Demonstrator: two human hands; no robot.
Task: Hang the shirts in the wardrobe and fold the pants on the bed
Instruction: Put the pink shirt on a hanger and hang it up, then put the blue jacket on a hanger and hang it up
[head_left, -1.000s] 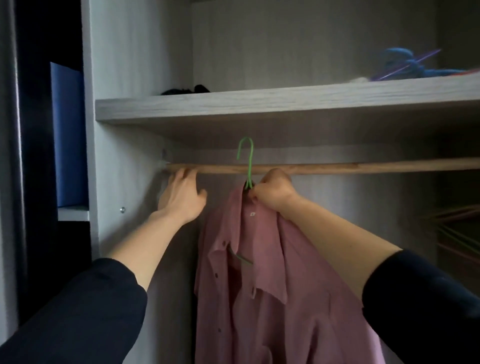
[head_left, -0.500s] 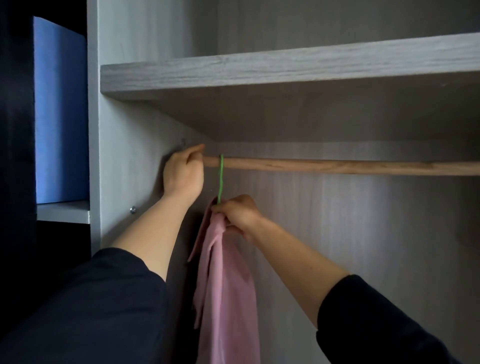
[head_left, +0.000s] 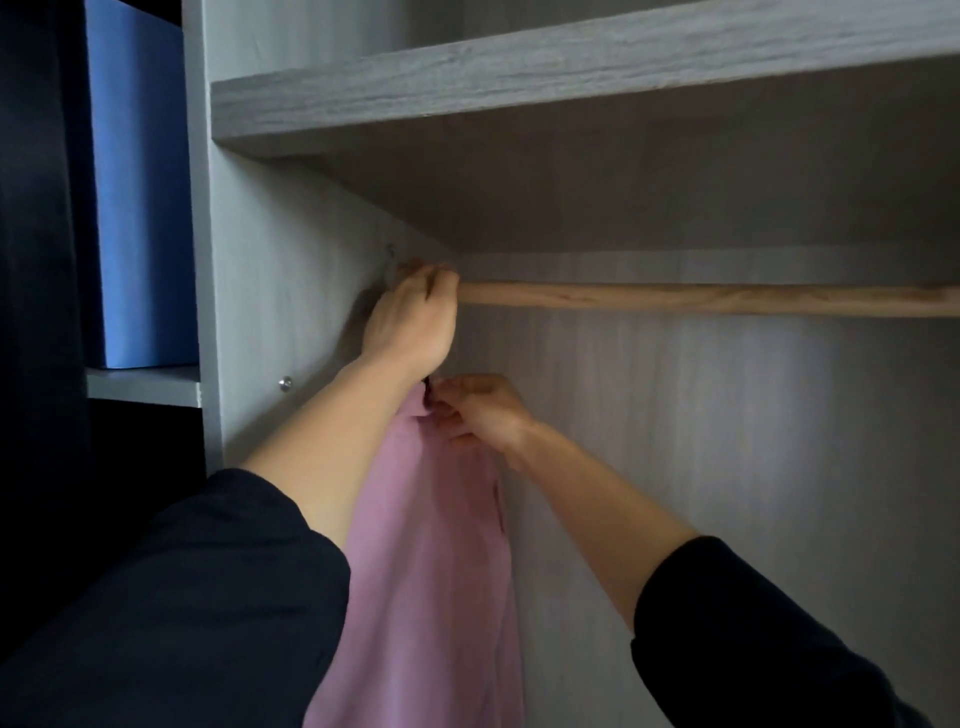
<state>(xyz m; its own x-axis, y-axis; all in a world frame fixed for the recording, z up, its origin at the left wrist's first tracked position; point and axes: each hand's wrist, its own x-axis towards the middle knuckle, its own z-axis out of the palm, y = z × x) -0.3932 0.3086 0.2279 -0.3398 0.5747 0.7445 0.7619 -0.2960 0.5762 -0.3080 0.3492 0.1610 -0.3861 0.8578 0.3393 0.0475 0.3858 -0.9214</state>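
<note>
Pink shirt (head_left: 426, 545), held by right hand (head_left: 480, 410), hangs near rod's (head_left: 701, 300) left end.

At your upper left, note a blue flat-faced block (head_left: 140, 208); whether it is a box or a panel cannot be determined. It stands upright on a pale ledge (head_left: 143, 384), touching it. A small round metal fastener (head_left: 284, 384) sits near the ledge's right end, level with it. Left of the block lies a dark vertical area (head_left: 36, 260), detail unreadable.

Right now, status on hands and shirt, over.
Left hand grips rod end. Right hand pinches shirt top, just below. Hanger hook hidden behind left hand.
</note>
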